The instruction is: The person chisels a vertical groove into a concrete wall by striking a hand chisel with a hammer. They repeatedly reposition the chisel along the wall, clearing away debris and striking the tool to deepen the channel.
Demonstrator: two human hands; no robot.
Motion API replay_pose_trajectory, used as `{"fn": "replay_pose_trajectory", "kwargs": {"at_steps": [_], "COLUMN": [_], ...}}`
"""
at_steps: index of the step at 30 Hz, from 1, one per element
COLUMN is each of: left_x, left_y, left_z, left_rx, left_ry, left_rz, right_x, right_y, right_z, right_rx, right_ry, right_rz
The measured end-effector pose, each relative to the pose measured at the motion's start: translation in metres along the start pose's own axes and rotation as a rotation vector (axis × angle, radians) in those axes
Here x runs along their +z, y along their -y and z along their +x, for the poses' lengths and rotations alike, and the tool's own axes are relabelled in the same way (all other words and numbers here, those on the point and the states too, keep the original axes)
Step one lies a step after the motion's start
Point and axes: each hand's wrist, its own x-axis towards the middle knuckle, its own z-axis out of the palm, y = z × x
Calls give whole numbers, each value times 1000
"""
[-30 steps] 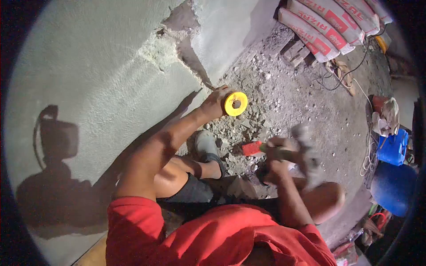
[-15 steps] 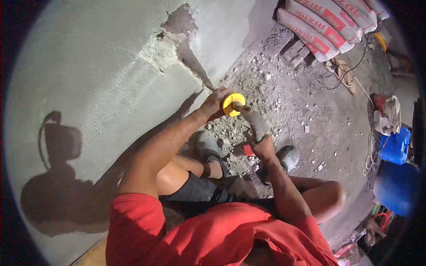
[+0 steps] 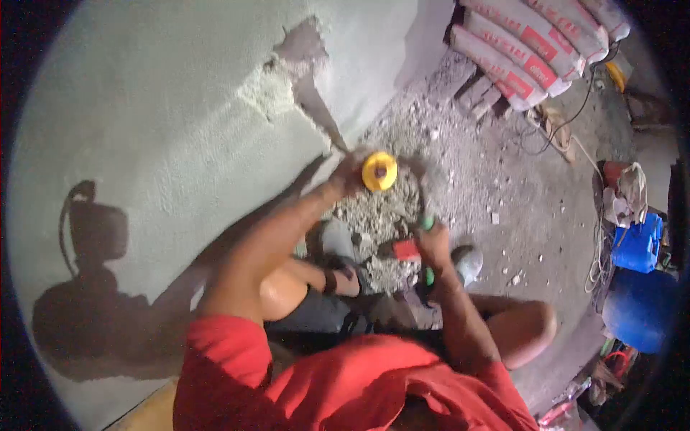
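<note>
My left hand (image 3: 348,174) is closed round a chisel just behind its round yellow guard (image 3: 379,171), beside the wall (image 3: 165,93). The chisel's struck end points up toward the camera. My right hand (image 3: 433,244) grips the green handle of a hammer (image 3: 428,222); the hammer's head is blurred by motion, to the right of the guard and apart from it. A broken, chipped-out hollow (image 3: 302,50) runs down the wall to near my left hand.
Rubble (image 3: 381,215) covers the floor between my shoes. A red object (image 3: 406,249) lies by my right hand. Stacked cement bags (image 3: 525,43) stand at the upper right, with cables beside them. A blue container (image 3: 637,243) and a blue drum (image 3: 640,309) are at the right.
The hammer has swung off the chisel's end toward the right, and my right hand has moved slightly down. My left hand keeps its hold on the chisel. The view has shifted a little.
</note>
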Motion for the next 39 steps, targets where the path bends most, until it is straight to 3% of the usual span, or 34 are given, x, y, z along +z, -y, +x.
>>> {"fn": "replay_pose_trajectory", "kwargs": {"at_steps": [1, 2, 3, 4, 6, 7, 8, 9, 10, 11, 12, 14, 15, 16, 17, 19, 20, 21, 23, 24, 25, 27, 28, 31, 33, 35, 36, 37, 39], "left_x": [6, -9, -12, -11, -11, -8, -10, -8, -8, -15, -21, -25, -17, -16, -14, -16, -16, -19, -23, -22, -12, -12, -16, -15, -24, -27, -28, -24, -14], "left_y": [9, -16, -17, -16, -13, -12, -19, -32, -40, 2, -2, -3, -7, -81, -94, -82, -52, -35, -28, -28, -46, -31, -56, -90, -67, -48, -46, -51, -72], "left_z": [-13, 1, 4, 2, 1, -4, -2, -2, 3, 8, 18, 14, 3, 4, 4, 1, -1, 1, 3, 5, -1, 16, 6, 15, 9, 5, 7, 8, 11], "left_rx": [-114, -94, 151, 147, 197, 273, 271, 149, 34, -3, 11, 138, 183, -27, -79, -150, -17, 121, 198, 293, -28, -232, -301, -359, -405, -162, -77, -170, -259], "left_ry": [-19, 27, 31, 27, 0, -114, -116, -29, 58, 45, 58, -26, -59, 0, 0, 0, -32, -64, -7, 52, -24, -171, -53, -30, -19, -80, -102, -94, -77], "left_rz": [-92, 221, 524, 523, 577, 621, 626, 510, 395, 400, 408, 404, 386, 710, 716, 724, 677, 630, 631, 640, 361, -460, 117, 932, 947, 978, 991, 916, 843], "right_x": [-13, -29, -55, -74, -79, -57, -33, -8, 8, 16, 15, -27, -45, -64, -82, -90, -83, -59, -13, 4, 4, 1, -25, -78, -108, -99, -66, -32, 6], "right_y": [0, 15, 44, 66, 72, 62, 35, 8, -17, -36, -23, 26, 46, 65, 76, 90, 98, 69, 12, -12, -25, -33, 1, 68, 105, 104, 74, 45, -3], "right_z": [-12, -5, -11, -27, -36, -35, -23, -10, 10, 12, 12, 6, 5, 4, -9, -29, -38, -24, 5, 24, 24, 39, 30, 4, -14, -25, -12, 2, 39], "right_rx": [-17, -88, -140, -175, -555, -545, -548, -564, -577, -337, -105, -6, -71, -141, -209, -351, -432, -375, -311, -118, -109, -94, -31, -145, -238, -413, -450, -485, -147], "right_ry": [-27, -98, -145, -167, -196, -221, -191, -167, -87, -22, 28, 72, 14, -40, -91, -175, -217, -177, -86, 89, 84, -46, -2, -159, -208, -235, -260, -291, 140], "right_rz": [99, 215, 314, 408, 873, 893, 659, 424, -59, -55, -40, 0, 80, 155, 237, 539, 753, 520, 23, -183, -177, -64, -81, 183, 411, 572, 443, 315, -166]}}
